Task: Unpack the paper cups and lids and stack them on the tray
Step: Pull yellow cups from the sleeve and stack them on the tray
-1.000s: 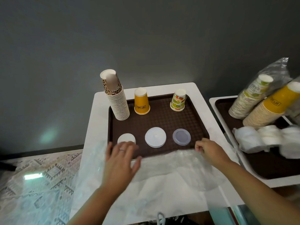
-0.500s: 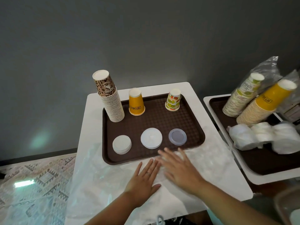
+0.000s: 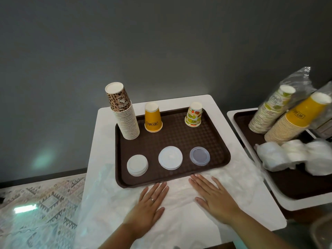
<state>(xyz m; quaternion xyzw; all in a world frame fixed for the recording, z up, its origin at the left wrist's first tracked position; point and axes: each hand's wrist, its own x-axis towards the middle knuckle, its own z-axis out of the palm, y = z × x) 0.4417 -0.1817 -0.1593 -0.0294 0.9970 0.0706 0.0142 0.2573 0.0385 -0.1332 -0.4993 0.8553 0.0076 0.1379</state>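
Both hands lay flat, fingers straight, on the clear plastic wrap (image 3: 179, 200) spread over the white worktop (image 3: 100, 133) in the lower middle of the frame. The left hand (image 3: 150, 207) and right hand (image 3: 213, 196) each had a released grip, pressing the film down and clutching nothing.

Above them sat the brown tray (image 3: 221, 141). At its upper left stood the tall leopard-print cup stack (image 3: 123, 112), with a yellow cup (image 3: 153, 117) beside it and a fruit-print cup (image 3: 194, 115) further right. Three lid piles lay along its lower edge: white lids (image 3: 137, 165), wider white lids (image 3: 170, 157) and clear lids (image 3: 199, 156).

At the right of the frame, bagged cup sleeves (image 3: 276, 112) and wrapped lids (image 3: 294, 155) waited on a second tray (image 3: 240, 121).

The cups looked light and easily crushed, so a sleeve would best be held round its lower, thicker part. The tall stack seemed prone to toppling. The film was thin, slippery and limp, best gathered by bunching.

Compared with a second earlier, the left hand had moved from the tray's lower left corner toward the centre, and the right had opened from a curled hold and drawn inward.
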